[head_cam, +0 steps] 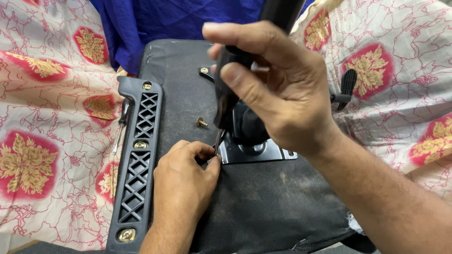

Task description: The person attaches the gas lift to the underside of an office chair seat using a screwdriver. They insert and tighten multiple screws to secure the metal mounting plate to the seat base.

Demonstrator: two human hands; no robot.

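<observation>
Right hand (278, 89), fingers wrapped round a screwdriver (226, 94); left hand (186, 176) pinches its tip beside the plate (256, 153), loose bolt (202, 123) just above those fingers

We count two hands: our left hand (186, 176) low at the middle, our right hand (270, 84) above it. One black screwdriver handle (230, 89) sits in the right hand. On the black seat underside (263, 207) we see one lattice armrest bracket (139, 160) along its left edge, carrying three brass bolts (140, 145). One loose brass bolt (201, 123) lies near the middle. One metal base plate (254, 153), one small screwdriver (121, 127) on the patterned cloth (42, 117), one black lever (346, 89) at right.
</observation>
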